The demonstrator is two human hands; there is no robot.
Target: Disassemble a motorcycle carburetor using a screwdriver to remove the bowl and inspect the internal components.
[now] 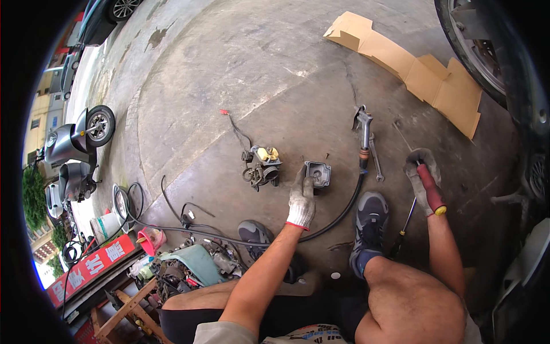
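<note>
My left hand (pixel 302 200), in a whitish work glove with a red cuff edge, grips the left side of a small square metal carburetor float bowl (pixel 322 174) on the ground. The bowl's open side faces up. My gloved right hand (pixel 423 172) is closed round the red handle of a screwdriver (pixel 431 186). Its yellow butt points toward me and its shaft points away, well to the right of the bowl. A carburetor body (pixel 262 169) with a yellowish part on top lies left of the bowl. Two small screws, one of them a screw (pixel 327 155), stand just beyond the bowl.
An air blow gun (pixel 365 132) on a black hose (pixel 344 209) and a wrench (pixel 375 157) lie between my hands. Another screwdriver (pixel 409 215) lies by my right shoe. Flattened cardboard (pixel 424 69) and a wheel (pixel 475 51) are far right; a parts heap (pixel 189 264) is lower left.
</note>
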